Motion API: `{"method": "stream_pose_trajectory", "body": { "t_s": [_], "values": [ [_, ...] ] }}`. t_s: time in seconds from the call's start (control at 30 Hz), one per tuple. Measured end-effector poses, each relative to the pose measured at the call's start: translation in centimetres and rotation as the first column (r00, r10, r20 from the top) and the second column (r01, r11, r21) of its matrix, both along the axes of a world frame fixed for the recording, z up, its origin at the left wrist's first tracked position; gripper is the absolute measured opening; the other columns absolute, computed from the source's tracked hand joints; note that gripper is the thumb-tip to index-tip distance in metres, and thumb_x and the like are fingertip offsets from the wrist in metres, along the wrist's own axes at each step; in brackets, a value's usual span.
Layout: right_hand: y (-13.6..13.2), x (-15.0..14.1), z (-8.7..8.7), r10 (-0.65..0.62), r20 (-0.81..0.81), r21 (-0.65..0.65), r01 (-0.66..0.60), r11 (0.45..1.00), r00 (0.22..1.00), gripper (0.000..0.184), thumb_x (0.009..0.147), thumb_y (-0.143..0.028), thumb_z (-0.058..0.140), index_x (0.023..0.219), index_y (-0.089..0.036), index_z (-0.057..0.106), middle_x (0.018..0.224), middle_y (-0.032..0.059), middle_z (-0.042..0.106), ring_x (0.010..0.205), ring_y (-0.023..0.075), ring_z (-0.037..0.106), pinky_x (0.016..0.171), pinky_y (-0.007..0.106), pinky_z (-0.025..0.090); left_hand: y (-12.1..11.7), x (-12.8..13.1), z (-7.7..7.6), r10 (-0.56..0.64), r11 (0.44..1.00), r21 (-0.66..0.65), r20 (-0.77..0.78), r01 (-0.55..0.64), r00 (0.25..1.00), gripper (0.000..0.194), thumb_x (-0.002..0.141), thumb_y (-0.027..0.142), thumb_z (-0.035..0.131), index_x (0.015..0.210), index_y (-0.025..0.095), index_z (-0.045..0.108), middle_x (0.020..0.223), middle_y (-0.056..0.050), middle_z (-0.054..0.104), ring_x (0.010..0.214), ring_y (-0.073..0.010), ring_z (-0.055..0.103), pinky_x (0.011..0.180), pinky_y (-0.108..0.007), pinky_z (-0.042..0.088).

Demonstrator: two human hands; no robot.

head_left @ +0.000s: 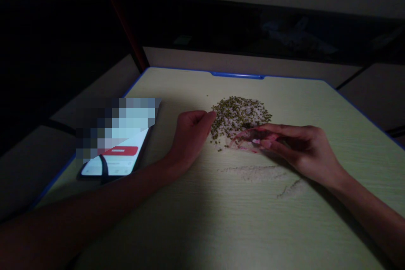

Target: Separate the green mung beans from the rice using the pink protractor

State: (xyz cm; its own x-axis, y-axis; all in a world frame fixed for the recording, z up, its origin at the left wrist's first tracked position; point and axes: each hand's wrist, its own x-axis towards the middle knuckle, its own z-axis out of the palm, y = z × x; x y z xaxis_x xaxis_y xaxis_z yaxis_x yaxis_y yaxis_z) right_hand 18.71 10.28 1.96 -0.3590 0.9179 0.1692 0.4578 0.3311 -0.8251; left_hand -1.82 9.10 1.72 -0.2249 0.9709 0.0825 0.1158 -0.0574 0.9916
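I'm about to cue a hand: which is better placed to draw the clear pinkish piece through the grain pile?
Probably the right hand: it holds the clear pinkish piece at the near edge of the grain pile. The left hand is curled shut beside the pile's left edge, apart from the piece.

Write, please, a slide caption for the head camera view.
Right hand holding a see-through pinkish item at a pile of green and pale grains, left hand curled beside the pile.
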Motion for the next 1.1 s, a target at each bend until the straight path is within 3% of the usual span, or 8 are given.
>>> {"method": "stream_pose_trajectory", "body": {
  "t_s": [0.4, 0.63, 0.77, 0.9, 1.1],
  "values": [
    [0.0, -0.7, -0.7, -0.015, -0.057, -0.006, 0.015, 1.0, 0.998, 0.029, 0.074, -0.026, 0.063, 0.101, -0.014, 0.069, 0.07, 0.0053, 0.07, 0.059, 0.0141, 0.061, 0.057, 0.027, 0.051, 0.1, 0.1, -0.1, -0.006, 1.0, -0.004, 0.008, 0.006, 1.0, 0.04, 0.074, 0.025, 0.05, 0.039, 0.019, 0.033, 0.034, 0.008, 0.028, 0.033, -0.005, 0.024, 0.037, -0.024, 0.016],
    [0.3, -1.4, -0.7, -0.063, -0.029, 0.061, 0.064, 0.996, 0.998, 0.028, 0.073, -0.023, 0.063, 0.099, -0.014, 0.07, 0.069, 0.005, 0.07, 0.059, 0.0143, 0.06, 0.059, 0.029, 0.051, -0.2, 0.0, -0.1, -0.003, 1.0, -0.008, 0.005, 0.003, 1.0, 0.039, 0.074, 0.025, 0.05, 0.04, 0.019, 0.032, 0.033, 0.008, 0.028, 0.032, -0.0052, 0.024, 0.037, -0.024, 0.016],
    [0.6, -1.8, -0.9, -0.039, 0.003, 0.101, 0.038, 0.994, 0.999, 0.029, 0.075, -0.023, 0.061, 0.102, -0.015, 0.069, 0.069, 0.0043, 0.07, 0.059, 0.0148, 0.06, 0.057, 0.029, 0.051, 0.0, 0.0, 0.0, -0.001, 1.0, -0.002, 0.001, 0.001, 1.0, 0.039, 0.074, 0.026, 0.051, 0.04, 0.019, 0.032, 0.034, 0.008, 0.028, 0.033, -0.0054, 0.024, 0.037, -0.024, 0.016],
    [0.8, -1.8, -0.9, -0.009, 0.019, 0.141, 0.006, 0.99, 1.0, 0.029, 0.076, -0.023, 0.061, 0.103, -0.016, 0.068, 0.077, 0.0049, 0.072, 0.068, 0.0165, 0.064, 0.068, 0.031, 0.053, 0.0, 0.1, 0.0, 0.001, 1.0, -0.012, -0.004, -0.001, 1.0, 0.039, 0.074, 0.027, 0.051, 0.04, 0.019, 0.031, 0.034, 0.008, 0.028, 0.033, -0.0053, 0.024, 0.037, -0.024, 0.016],
    [0.8, -1.2, -0.6, 0.034, 0.023, 0.106, -0.036, 0.994, 0.999, 0.028, 0.076, -0.025, 0.061, 0.101, -0.016, 0.069, 0.083, 0.0063, 0.073, 0.071, 0.0171, 0.065, 0.069, 0.031, 0.053, 0.0, 0.0, -0.2, -0.002, 1.0, -0.011, 0.003, 0.002, 1.0, 0.039, 0.073, 0.026, 0.051, 0.039, 0.019, 0.033, 0.033, 0.008, 0.028, 0.033, -0.0051, 0.024, 0.036, -0.024, 0.016]
  ]
}}
